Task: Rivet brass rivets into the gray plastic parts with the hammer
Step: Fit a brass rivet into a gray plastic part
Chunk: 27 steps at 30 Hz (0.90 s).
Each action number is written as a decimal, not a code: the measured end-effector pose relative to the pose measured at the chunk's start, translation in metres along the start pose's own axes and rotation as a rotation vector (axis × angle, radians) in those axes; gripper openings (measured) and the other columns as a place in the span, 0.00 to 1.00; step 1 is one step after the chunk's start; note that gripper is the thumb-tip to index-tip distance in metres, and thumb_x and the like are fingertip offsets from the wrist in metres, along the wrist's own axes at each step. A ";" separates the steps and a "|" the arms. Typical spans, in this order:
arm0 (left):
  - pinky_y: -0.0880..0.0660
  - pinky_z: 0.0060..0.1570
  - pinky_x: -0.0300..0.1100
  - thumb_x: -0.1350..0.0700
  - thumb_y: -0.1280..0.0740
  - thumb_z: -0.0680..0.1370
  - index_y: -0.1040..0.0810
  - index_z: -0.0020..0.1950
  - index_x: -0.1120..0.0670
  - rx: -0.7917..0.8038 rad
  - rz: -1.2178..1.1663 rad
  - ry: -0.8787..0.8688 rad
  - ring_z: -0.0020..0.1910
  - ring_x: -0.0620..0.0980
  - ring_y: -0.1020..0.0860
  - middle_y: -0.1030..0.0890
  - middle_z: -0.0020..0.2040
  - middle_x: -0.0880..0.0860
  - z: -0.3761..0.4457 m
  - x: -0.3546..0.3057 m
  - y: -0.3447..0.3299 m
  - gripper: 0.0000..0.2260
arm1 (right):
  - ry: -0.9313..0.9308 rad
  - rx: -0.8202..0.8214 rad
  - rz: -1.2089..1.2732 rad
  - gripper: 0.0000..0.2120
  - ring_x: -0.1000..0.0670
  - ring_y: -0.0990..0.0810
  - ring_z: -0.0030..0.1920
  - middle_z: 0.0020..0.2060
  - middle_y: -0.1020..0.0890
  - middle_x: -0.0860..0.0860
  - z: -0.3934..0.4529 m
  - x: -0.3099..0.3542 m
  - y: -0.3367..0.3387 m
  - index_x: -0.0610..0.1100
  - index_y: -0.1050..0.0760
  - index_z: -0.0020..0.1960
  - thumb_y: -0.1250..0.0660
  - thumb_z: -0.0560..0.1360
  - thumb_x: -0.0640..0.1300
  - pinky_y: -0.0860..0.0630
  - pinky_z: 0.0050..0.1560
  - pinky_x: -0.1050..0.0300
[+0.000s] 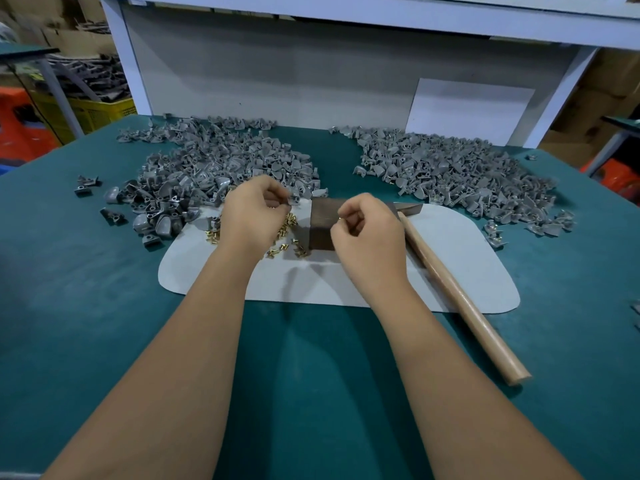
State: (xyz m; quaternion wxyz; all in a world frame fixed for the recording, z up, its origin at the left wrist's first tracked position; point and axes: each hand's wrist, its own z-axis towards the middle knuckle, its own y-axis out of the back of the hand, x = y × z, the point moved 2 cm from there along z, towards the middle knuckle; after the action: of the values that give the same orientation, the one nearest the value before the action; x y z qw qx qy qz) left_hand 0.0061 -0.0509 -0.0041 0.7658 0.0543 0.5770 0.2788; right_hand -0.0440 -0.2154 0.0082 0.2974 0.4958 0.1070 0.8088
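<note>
Lying on a pale mat [450, 271] on the green table [86, 271], a dark metal block [320, 220] serves as the landmark: loose brass rivets [287, 237] are scattered just left of it, the hammer [450, 282] rests to its right, and heaps of gray plastic parts [214, 168] sit behind it on both sides. The left hand [252, 216], left of the block, pinches one gray part [295, 199] with curled fingers. The right hand [369, 233], over the block's right edge, pinches a single rivet [340, 220].
</note>
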 end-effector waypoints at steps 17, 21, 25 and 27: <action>0.21 0.42 0.34 0.68 0.30 0.75 0.19 0.40 0.49 0.033 -0.209 0.050 0.37 0.41 0.19 0.17 0.36 0.45 -0.002 -0.010 0.001 0.13 | 0.013 -0.122 0.105 0.07 0.57 0.24 0.41 0.40 0.21 0.53 0.004 -0.004 0.005 0.50 0.22 0.42 0.31 0.73 0.38 0.26 0.44 0.63; 0.21 0.44 0.35 0.72 0.30 0.73 0.18 0.39 0.53 0.145 -0.399 -0.016 0.39 0.42 0.18 0.16 0.37 0.47 -0.009 -0.026 -0.004 0.13 | -0.010 -0.194 0.163 0.06 0.58 0.23 0.39 0.38 0.19 0.54 0.007 -0.004 0.008 0.49 0.21 0.43 0.32 0.73 0.38 0.25 0.44 0.65; 0.21 0.49 0.42 0.69 0.29 0.72 0.17 0.40 0.50 0.174 -0.274 -0.101 0.41 0.45 0.20 0.17 0.40 0.49 -0.016 -0.032 -0.018 0.13 | -0.061 -0.261 0.179 0.07 0.61 0.23 0.38 0.35 0.20 0.58 0.011 -0.009 0.014 0.49 0.21 0.43 0.32 0.73 0.38 0.26 0.42 0.69; 0.21 0.53 0.45 0.65 0.27 0.72 0.16 0.42 0.49 0.147 -0.125 -0.193 0.42 0.45 0.20 0.17 0.38 0.47 -0.018 -0.036 -0.025 0.10 | -0.087 -0.259 0.164 0.07 0.61 0.23 0.38 0.34 0.21 0.60 0.011 -0.010 0.016 0.51 0.22 0.42 0.32 0.73 0.39 0.26 0.43 0.66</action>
State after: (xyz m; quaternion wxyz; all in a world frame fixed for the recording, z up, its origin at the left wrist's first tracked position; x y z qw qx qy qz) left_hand -0.0077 -0.0933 0.0104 0.8277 0.1007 0.5216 0.1809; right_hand -0.0368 -0.2356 0.0134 0.2963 0.4951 -0.0521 0.8151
